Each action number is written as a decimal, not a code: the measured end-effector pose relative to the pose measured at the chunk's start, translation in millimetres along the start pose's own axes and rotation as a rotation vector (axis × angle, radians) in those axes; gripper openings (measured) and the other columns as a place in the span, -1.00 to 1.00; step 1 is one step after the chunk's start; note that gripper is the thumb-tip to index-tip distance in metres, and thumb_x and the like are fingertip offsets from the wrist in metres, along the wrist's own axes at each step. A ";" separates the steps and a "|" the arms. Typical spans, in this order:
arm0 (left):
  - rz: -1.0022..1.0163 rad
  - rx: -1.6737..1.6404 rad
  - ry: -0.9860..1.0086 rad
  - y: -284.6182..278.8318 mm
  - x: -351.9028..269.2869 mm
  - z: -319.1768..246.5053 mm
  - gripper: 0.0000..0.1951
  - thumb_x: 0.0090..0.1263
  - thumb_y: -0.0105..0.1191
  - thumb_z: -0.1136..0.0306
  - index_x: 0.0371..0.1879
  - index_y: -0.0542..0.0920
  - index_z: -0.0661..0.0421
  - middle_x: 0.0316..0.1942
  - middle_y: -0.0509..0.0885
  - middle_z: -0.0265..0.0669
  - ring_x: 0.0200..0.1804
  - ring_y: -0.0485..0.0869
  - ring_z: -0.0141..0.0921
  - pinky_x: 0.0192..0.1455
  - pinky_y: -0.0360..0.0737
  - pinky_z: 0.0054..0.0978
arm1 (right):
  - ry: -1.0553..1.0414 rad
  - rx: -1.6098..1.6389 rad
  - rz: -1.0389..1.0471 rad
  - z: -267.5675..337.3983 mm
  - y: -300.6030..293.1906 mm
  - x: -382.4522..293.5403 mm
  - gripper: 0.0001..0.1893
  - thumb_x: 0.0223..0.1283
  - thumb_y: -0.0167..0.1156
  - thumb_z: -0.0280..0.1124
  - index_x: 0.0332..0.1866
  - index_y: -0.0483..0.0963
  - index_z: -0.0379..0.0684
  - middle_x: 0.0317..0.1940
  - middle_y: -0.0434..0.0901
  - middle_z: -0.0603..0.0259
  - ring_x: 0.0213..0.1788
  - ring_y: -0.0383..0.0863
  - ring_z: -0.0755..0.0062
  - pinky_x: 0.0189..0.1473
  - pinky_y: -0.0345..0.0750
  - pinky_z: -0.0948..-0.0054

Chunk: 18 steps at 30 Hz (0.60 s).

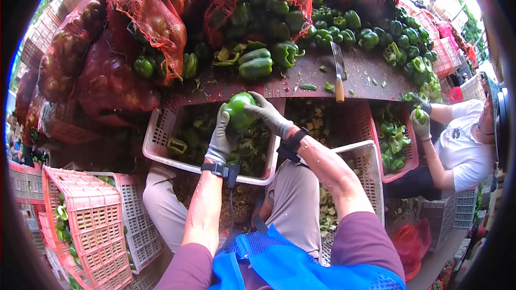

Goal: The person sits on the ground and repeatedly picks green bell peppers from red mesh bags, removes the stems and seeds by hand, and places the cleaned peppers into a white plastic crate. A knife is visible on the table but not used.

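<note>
A whole green bell pepper (238, 113) is held up between my two gloved hands, above a white plastic crate (209, 172). My left hand (221, 137) cups its left side and underside. From the right, my right hand (269, 113) presses its fingers and thumb around the pepper. Pepper pieces lie in the crate below. On the dark tabletop (290, 76) ahead rest a large green bell pepper (255, 63) and a cut one (285, 54). A cleaver (338, 68) with a wooden handle lies right of them, its handle towards me.
Red mesh sacks (153, 12) of peppers stand along the table's far side, with loose peppers (338, 28) heaped beside them. At right a co-worker (463, 141) in gloves handles peppers over a pink crate (415, 157). Another white crate (371, 169) stands by my right knee; pink crates (88, 217) are at left.
</note>
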<state>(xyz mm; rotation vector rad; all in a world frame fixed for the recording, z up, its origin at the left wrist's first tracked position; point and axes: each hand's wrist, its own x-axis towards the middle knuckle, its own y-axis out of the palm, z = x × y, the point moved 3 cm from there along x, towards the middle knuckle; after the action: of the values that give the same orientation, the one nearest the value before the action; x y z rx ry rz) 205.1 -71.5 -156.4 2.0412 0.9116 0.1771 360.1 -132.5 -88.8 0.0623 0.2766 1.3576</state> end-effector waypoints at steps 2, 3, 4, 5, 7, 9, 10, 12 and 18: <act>0.043 -0.052 -0.007 12.6 -5.7 1.8 -0.37 0.54 0.15 -0.11 0.50 0.30 -0.21 0.36 0.51 -0.28 0.34 0.55 -0.23 0.39 0.53 -0.14 | 0.032 0.139 0.075 -8.7 -7.8 -4.3 -0.22 0.39 0.30 -0.06 0.58 0.20 -0.18 0.38 0.46 0.16 0.42 0.43 0.33 0.47 0.36 0.33; 0.061 -0.080 -0.012 20.7 -12.7 2.8 -0.38 0.54 0.15 -0.10 0.49 0.31 -0.23 0.35 0.51 -0.28 0.34 0.56 -0.24 0.38 0.54 -0.13 | 0.053 0.209 0.112 -11.2 -9.5 -10.7 -0.24 0.42 0.28 -0.05 0.59 0.20 -0.18 0.41 0.43 0.19 0.46 0.39 0.35 0.50 0.32 0.35; 0.059 -0.054 0.003 33.1 -17.6 -1.5 -0.38 0.51 0.19 -0.10 0.47 0.32 -0.24 0.36 0.50 -0.29 0.34 0.56 -0.27 0.31 0.60 -0.15 | 0.068 0.089 0.106 -4.2 -13.8 -15.4 -0.25 0.48 0.22 -0.04 0.60 0.17 -0.21 0.42 0.44 0.16 0.46 0.40 0.36 0.50 0.32 0.36; 0.040 -0.037 -0.014 36.0 -22.1 1.0 -0.37 0.50 0.20 -0.10 0.46 0.33 -0.22 0.35 0.51 -0.29 0.34 0.56 -0.28 0.29 0.62 -0.15 | 0.014 -0.158 0.122 3.6 -20.3 -20.7 -0.26 0.53 0.16 0.00 0.61 0.15 -0.23 0.41 0.45 0.14 0.45 0.42 0.36 0.50 0.32 0.38; -0.002 0.003 -0.040 42.4 -32.7 1.5 -0.34 0.47 0.23 -0.12 0.45 0.34 -0.18 0.34 0.52 -0.29 0.35 0.56 -0.29 0.27 0.64 -0.16 | -0.003 -0.352 0.114 17.7 -20.4 -34.7 -0.30 0.56 0.11 0.01 0.59 0.20 -0.21 0.41 0.47 0.13 0.44 0.44 0.34 0.50 0.32 0.38; -0.013 -0.018 -0.030 56.2 -39.6 5.0 -0.33 0.42 0.25 -0.14 0.41 0.40 -0.09 0.29 0.56 -0.26 0.30 0.60 -0.25 0.31 0.63 -0.11 | 0.068 -0.508 0.049 18.5 -31.2 -40.9 -0.33 0.56 0.12 0.01 0.57 0.26 -0.20 0.41 0.48 0.11 0.44 0.44 0.31 0.50 0.32 0.36; -0.002 -0.046 -0.024 59.9 -41.6 4.9 -0.32 0.41 0.26 -0.15 0.40 0.42 -0.08 0.28 0.57 -0.25 0.28 0.62 -0.24 0.31 0.63 -0.10 | 0.099 -0.585 0.017 19.7 -38.0 -41.5 -0.34 0.55 0.12 0.00 0.56 0.28 -0.19 0.41 0.48 0.10 0.43 0.44 0.30 0.50 0.31 0.35; 0.001 -0.097 -0.017 64.4 -43.5 4.2 -0.29 0.37 0.27 -0.20 0.37 0.46 -0.02 0.27 0.58 -0.19 0.23 0.65 -0.14 0.29 0.65 0.01 | -0.275 -0.585 -0.274 26.3 -80.6 -36.8 -0.41 0.51 0.18 -0.05 0.48 0.40 -0.18 0.36 0.54 0.01 0.43 0.47 0.21 0.48 0.35 0.30; -0.120 -0.317 -0.167 58.4 -39.2 9.3 -0.21 0.27 0.30 -0.32 0.34 0.49 -0.02 0.22 0.63 -0.14 0.21 0.66 -0.04 0.17 0.68 0.19 | 0.200 -1.439 -1.050 53.3 -227.5 -62.1 -0.23 0.23 0.40 0.03 0.48 0.31 -0.02 0.15 0.64 -0.09 0.22 0.64 -0.06 0.21 0.58 0.01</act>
<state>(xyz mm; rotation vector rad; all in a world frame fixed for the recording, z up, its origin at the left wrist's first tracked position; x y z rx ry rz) 212.3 -124.3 -109.5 1.6773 0.8401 0.0785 578.2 -235.6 -73.7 -1.2498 -0.5038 0.2632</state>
